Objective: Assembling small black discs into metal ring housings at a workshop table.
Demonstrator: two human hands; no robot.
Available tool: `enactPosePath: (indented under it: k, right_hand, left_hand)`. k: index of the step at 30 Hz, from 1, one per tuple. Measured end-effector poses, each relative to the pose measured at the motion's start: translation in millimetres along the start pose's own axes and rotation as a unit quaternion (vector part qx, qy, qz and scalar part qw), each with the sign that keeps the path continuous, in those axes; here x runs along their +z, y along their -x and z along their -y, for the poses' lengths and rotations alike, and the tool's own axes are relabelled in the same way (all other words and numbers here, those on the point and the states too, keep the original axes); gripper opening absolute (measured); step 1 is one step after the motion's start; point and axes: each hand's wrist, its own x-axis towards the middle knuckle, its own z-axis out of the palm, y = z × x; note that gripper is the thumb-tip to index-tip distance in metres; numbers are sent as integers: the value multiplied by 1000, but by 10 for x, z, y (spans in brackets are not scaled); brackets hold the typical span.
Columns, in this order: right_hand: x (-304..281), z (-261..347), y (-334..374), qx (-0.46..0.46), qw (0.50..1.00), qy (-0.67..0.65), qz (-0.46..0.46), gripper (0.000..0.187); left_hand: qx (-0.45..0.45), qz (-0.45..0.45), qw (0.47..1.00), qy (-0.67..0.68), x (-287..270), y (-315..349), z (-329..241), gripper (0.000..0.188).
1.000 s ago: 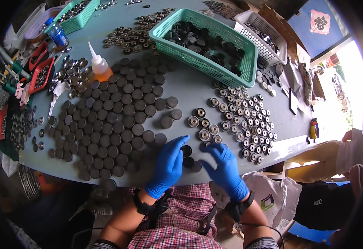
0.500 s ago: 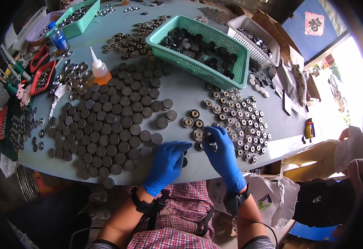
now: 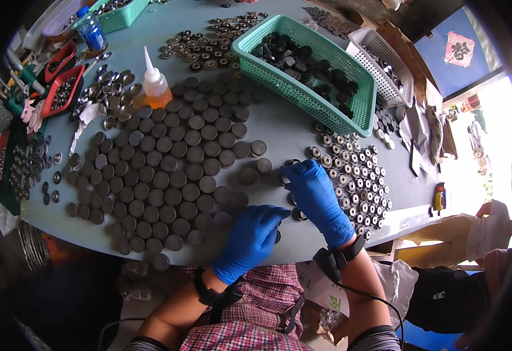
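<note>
My right hand [image 3: 317,196], in a blue glove, reaches down with its fingertips closed on a small round metal part [image 3: 291,162], mostly covered by the fingers. To its right spreads a crowd of ring-topped metal parts [image 3: 349,181] with pale centres. My left hand [image 3: 251,241], gloved too, hovers low near the table's front edge with its fingers bent together; what they hold, if anything, is hidden. A dark round piece [image 3: 278,237] shows just beside its fingertips. Left of both hands, many dark grey discs [image 3: 168,181] lie packed together on the table.
A green basket [image 3: 303,96] of black pieces stands behind my right hand, with a white basket [image 3: 385,70] beyond. A squeeze bottle [image 3: 157,88] of orange liquid rises behind the discs. Red trays [image 3: 63,90] and a blue bottle [image 3: 92,35] stand at the left.
The view has shifted, so the table's contents sit further right and slightly differently. My right hand has moved left over the metal parts; my left hand stays bent near the table edge.
</note>
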Motion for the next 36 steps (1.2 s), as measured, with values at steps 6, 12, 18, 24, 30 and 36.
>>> enactPosePath:
  k: [6, 12, 18, 24, 30, 36]
  right_hand:
    - [53, -12, -56, -13, 999, -14, 31, 13]
    - [322, 27, -88, -44, 995, -88, -33, 35]
    - [79, 477, 516, 75, 994, -78, -9, 30]
    - [169, 579, 720, 131, 984, -118, -5, 15]
    - [226, 501, 584, 88, 996, 6, -33, 10]
    - [102, 599, 627, 87, 989, -103, 57, 18]
  left_hand:
    - [2, -3, 1000, -1, -14, 7, -28, 33]
    - [-80, -71, 983, 150, 38, 74, 5, 44]
    - [-83, -77, 982, 149, -24, 92, -37, 46]
    - [-63, -74, 983, 154, 34, 112, 52, 46]
    - [-71, -82, 985, 137, -4, 95, -2, 46]
    - [-90, -70, 986, 119, -26, 95, -3, 44]
